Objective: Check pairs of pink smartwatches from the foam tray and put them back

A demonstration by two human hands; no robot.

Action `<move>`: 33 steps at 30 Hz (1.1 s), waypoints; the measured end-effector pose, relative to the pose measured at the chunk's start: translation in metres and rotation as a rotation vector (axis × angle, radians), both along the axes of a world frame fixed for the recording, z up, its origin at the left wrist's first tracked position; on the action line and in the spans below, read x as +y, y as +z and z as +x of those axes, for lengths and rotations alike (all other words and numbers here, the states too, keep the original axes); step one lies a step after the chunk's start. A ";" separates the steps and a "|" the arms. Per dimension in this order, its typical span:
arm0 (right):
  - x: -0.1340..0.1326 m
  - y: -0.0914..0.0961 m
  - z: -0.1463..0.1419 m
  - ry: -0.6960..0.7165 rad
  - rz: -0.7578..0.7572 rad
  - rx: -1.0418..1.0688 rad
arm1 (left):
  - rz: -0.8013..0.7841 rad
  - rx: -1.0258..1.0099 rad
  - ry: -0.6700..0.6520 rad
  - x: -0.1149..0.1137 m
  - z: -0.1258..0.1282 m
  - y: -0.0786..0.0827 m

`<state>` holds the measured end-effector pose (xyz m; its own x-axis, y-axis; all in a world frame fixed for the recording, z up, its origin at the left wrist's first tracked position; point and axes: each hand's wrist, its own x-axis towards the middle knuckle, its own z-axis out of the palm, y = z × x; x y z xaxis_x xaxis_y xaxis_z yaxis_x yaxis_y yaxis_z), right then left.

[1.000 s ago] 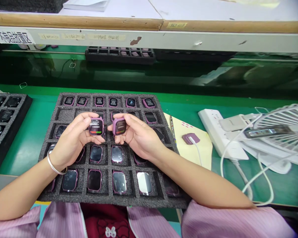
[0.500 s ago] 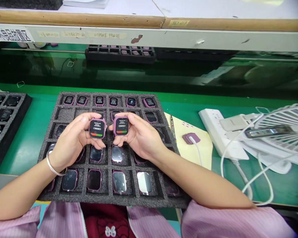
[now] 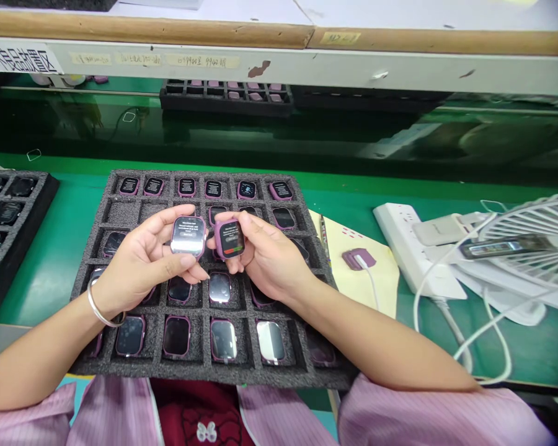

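Note:
My left hand (image 3: 139, 257) grips a purple smartwatch case (image 3: 188, 236) without a strap; its thumb rests at the lower edge of the screen, which shows text and a bright glare. Close beside it, my right hand (image 3: 272, 254) is closed around a second purple smartwatch (image 3: 231, 239). That one's lit screen has text and a red-and-green bar, and it tilts slightly. Both are held above a black foam tray (image 3: 214, 371) whose compartments hold many similar watches, such as a lit one (image 3: 281, 190) at the back right. My hands hide part of the tray's middle.
A second foam tray (image 3: 51, 192) with watches lies at the left. On the right are a purple charging block (image 3: 359, 259) with a white cable on yellow paper, a pen (image 3: 323, 232), a white power strip (image 3: 416, 254) and a fan (image 3: 534, 248). A shelf edge (image 3: 279, 62) spans the back.
The left thumb has come down to the front of its watch, which has shifted slightly right and shows different text. The right watch has turned and tilted, and its screen text also differs.

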<state>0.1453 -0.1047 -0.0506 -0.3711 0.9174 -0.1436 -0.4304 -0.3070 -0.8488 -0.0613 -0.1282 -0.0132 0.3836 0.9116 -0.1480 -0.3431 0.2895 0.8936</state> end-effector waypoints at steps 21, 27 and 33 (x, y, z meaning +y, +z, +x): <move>-0.005 0.004 0.017 0.592 0.264 0.420 | 0.296 -0.198 -0.292 -0.022 -0.009 0.004; -0.011 0.006 0.012 0.553 0.254 0.379 | 0.262 -0.168 -0.480 -0.014 -0.012 0.008; -0.012 -0.002 0.018 0.587 0.239 0.177 | 0.197 -0.149 -0.490 -0.014 -0.013 0.002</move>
